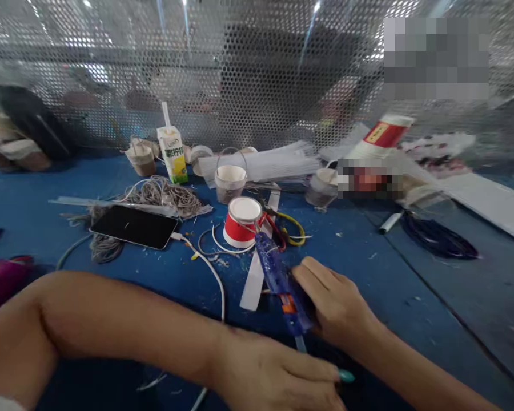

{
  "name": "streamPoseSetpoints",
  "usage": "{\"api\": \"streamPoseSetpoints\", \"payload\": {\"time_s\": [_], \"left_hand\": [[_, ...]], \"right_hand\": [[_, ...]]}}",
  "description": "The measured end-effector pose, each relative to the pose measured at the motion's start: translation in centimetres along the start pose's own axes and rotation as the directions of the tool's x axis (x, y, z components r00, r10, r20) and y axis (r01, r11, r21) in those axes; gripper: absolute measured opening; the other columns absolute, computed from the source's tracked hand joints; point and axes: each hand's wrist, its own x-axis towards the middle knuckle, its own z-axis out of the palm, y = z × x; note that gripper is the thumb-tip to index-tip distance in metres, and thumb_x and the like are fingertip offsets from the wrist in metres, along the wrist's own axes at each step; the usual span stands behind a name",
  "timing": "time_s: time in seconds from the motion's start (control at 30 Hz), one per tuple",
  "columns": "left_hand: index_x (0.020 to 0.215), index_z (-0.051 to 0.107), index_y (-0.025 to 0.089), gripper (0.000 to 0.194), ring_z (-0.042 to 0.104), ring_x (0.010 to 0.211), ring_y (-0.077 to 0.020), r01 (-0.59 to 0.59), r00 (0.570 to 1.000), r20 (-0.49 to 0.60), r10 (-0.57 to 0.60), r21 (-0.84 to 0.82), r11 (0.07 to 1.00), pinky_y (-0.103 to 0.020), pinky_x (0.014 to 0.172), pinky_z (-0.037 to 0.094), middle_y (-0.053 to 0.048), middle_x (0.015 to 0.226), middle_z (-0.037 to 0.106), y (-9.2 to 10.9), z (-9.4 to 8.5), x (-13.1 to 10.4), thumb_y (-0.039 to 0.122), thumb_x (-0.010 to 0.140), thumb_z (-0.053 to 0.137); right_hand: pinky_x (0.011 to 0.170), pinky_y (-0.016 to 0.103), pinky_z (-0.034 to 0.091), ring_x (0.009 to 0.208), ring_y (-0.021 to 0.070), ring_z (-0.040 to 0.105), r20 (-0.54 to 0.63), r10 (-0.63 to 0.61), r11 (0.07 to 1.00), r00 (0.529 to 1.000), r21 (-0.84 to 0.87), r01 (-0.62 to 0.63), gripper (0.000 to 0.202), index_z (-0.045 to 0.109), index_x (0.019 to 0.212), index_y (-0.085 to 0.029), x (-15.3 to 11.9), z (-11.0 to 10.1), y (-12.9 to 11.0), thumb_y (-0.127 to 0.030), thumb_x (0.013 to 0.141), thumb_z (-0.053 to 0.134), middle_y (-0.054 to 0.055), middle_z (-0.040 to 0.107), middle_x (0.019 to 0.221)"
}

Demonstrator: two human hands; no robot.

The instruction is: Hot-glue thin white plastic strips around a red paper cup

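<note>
So the gun (278,274) is the main thing here: blue body, orange patch, sitting just left of the right hand (332,302), whose fingers are curled around its grip side. Can't see the trigger, so no clue if it's being squeezed. My guess is this is the gluing step, or at least lining up for it, though I can't make out any glue at the nozzle (258,226). If so, the next move calls for a steady wrist and a nozzle kept right on its spot. The gun's long axis runs slantwise, nozzle end ahead and to the left of the right hand, tail end back toward the body with a clear stick (300,344) poking out. It points at the tub (240,225), the red and white one standing upright ahead-left of that hand; touching or just short of it, I honestly can't tell. The left hand (274,371) is down past the tail, palm down, fingers partly cut off, so I can't say whether it's holding anything. A white strip (252,288) lies left of the gun, a yellow loop (300,231) ahead of the right hand. Farther out, ahead of the left forearm, there's a phone (132,225) plugged into a white cable (214,271).
</note>
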Motion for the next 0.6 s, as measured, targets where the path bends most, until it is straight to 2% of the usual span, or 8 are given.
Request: {"api": "streamPoseSetpoints", "payload": {"time_s": [0.27,0.47,0.6], "left_hand": [[0.080,0.076,0.029,0.031,0.064,0.068,-0.0110,-0.027,0.999,0.049,0.024,0.073,0.997,-0.019,0.079,0.056,0.004,0.070,0.072,-0.38,0.00,0.15,0.029,0.091,0.046],[0.081,0.076,0.029,0.033,0.065,0.066,-0.0106,0.005,0.995,0.097,-0.012,0.079,0.997,-0.018,0.078,0.055,0.005,0.068,0.071,0.01,0.35,0.04,0.023,0.090,0.045],[0.083,0.076,0.030,0.035,0.064,0.065,-0.0107,-0.015,0.995,0.101,0.008,0.072,0.997,-0.018,0.078,0.056,0.005,0.068,0.072,-0.06,0.27,0.16,0.019,0.089,0.043]], "right_hand": [[0.045,0.024,0.036,0.057,0.0162,0.042,0.031,0.020,1.000,0.999,0.022,-0.020,0.032,0.050,0.071,-0.018,-0.27,0.23,0.04,-0.023,0.093,0.027,0.004,0.046,0.063],[0.047,0.025,0.037,0.057,0.0159,0.043,0.037,0.036,0.999,0.999,0.020,-0.037,0.030,0.050,0.071,-0.018,-0.45,0.35,0.14,-0.024,0.093,0.029,0.004,0.046,0.064],[0.048,0.025,0.038,0.058,0.0163,0.044,0.043,0.033,0.999,0.999,0.015,-0.034,0.029,0.050,0.072,-0.017,-0.36,0.26,0.08,-0.021,0.092,0.029,0.005,0.047,0.065]]}}
